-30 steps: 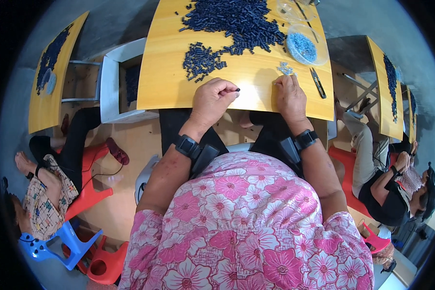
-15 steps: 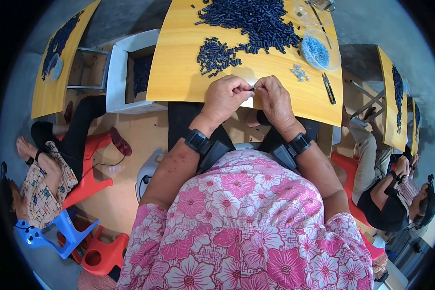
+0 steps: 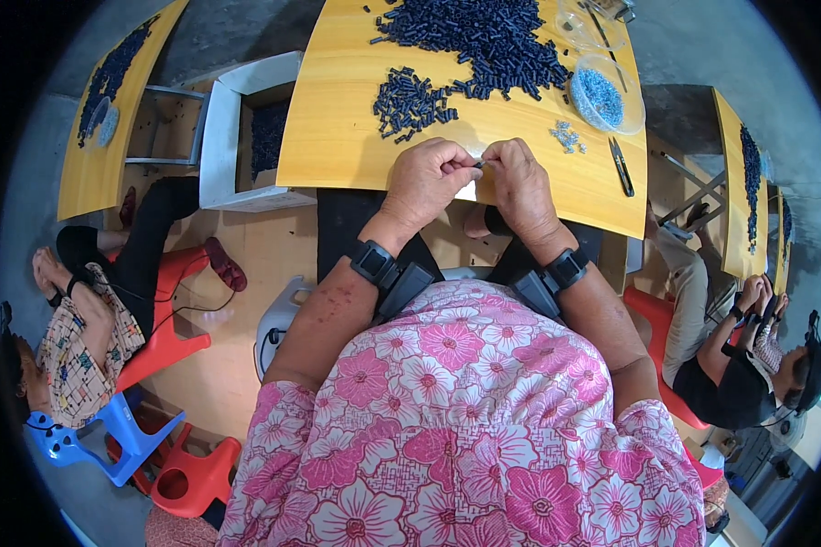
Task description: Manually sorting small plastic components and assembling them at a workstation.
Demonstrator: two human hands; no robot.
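Observation:
My left hand (image 3: 427, 182) pinches a small black tube (image 3: 478, 165) between thumb and forefinger, just over the table's near edge. My right hand (image 3: 522, 187) is closed at the fingertips, almost touching the tube's end. A tiny pale piece seems to show between its thumb and forefinger, too small to make out. Beyond my left hand lies a small pile of black tubes (image 3: 409, 102), with a much larger heap of black tubes (image 3: 483, 41) behind it. Several small pale-blue clear pieces (image 3: 567, 137) are scattered on the wood beyond my right hand.
A clear round bowl (image 3: 636, 114) of pale-blue pieces stands at the table's right side, near black-handled snips (image 3: 621, 167). Left of the yellow table (image 3: 337, 155) is a white open box (image 3: 219, 164) with dark pieces inside. Other people sit at side tables, left and right.
My hands stay nearly in place; the right fingertips have shifted slightly, and a pale bit now shows at them. The seated people at both sides have moved their hands a little.

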